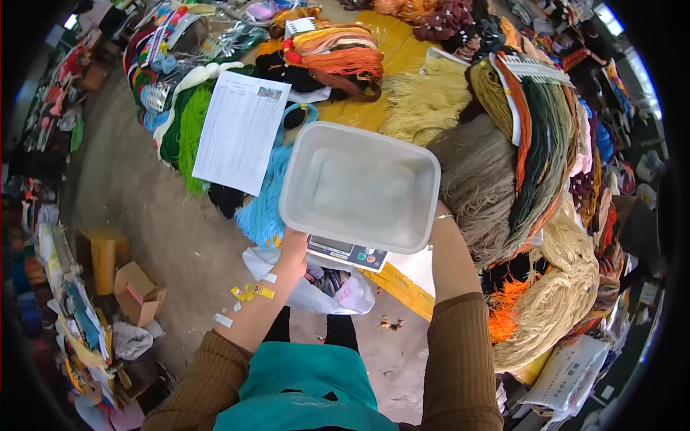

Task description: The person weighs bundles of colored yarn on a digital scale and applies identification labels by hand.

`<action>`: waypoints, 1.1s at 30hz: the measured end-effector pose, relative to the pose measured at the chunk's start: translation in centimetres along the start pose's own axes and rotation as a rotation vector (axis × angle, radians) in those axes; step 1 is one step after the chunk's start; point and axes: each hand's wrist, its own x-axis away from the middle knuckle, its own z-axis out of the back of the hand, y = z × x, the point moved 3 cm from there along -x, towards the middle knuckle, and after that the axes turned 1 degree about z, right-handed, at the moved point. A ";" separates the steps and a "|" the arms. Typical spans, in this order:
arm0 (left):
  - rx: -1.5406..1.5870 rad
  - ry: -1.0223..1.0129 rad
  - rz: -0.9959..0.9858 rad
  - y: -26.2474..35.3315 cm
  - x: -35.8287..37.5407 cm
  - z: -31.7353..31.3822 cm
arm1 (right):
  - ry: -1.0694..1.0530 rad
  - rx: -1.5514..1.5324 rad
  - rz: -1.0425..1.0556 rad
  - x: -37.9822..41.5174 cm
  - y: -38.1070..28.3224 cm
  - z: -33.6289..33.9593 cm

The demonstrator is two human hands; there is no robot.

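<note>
A translucent plastic tub (359, 188) sits over a digital scale (346, 251), whose display and buttons show below the tub's front edge. My left hand (292, 251) is at the tub's near left corner, by the scale; its fingers are mostly hidden. At the tub's right side is my right hand (440, 214), fingers hidden behind the wall. Left of the tub, a printed sheet (242, 133) lies on green and light blue yarn (266, 197). Small yellow and white stickers (264, 291) are on my left forearm.
Grey-brown yarn (474, 187), cream yarn (560, 287) and dark green hanks (539, 144) are heaped on the right. Orange hanks (341, 57) lie beyond the tub. Below the scale hangs a plastic bag (309, 287) with yarn. An open cardboard box (136, 293) stands on the left floor.
</note>
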 end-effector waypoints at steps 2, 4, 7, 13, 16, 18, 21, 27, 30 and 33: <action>-0.019 0.022 0.006 -1.5 -0.9 0.9 | 0.015 0.014 0.037 5.8 3.3 -1.6; -0.082 0.103 -0.027 -1.4 -1.0 0.5 | 0.035 0.030 0.069 6.9 4.8 -1.9; -0.283 0.177 -0.174 -1.2 -1.4 -0.8 | 0.038 0.084 0.096 11.1 8.6 -0.9; -0.482 0.091 -0.301 -0.2 -2.0 0.4 | -0.144 0.144 -0.151 15.9 3.0 0.3; -0.483 -0.042 -0.361 0.9 -1.7 0.9 | 0.290 0.262 -0.103 19.8 -9.1 5.1; -0.611 -0.097 -0.323 1.1 -1.4 2.2 | 0.552 0.128 0.035 23.1 -14.2 6.8; -0.651 0.039 -0.392 2.4 -0.6 6.1 | 0.514 -0.134 -0.231 28.6 -16.8 3.1; -0.831 0.137 -0.630 9.7 -4.2 13.0 | 0.233 -0.628 -0.127 26.3 -34.7 -0.8; -0.965 0.304 -0.784 13.9 -6.7 15.6 | 0.259 -0.639 -0.016 17.9 -41.3 -1.3; -1.085 0.456 -0.854 18.0 -10.4 18.2 | 0.412 -0.622 0.069 11.1 -45.1 0.1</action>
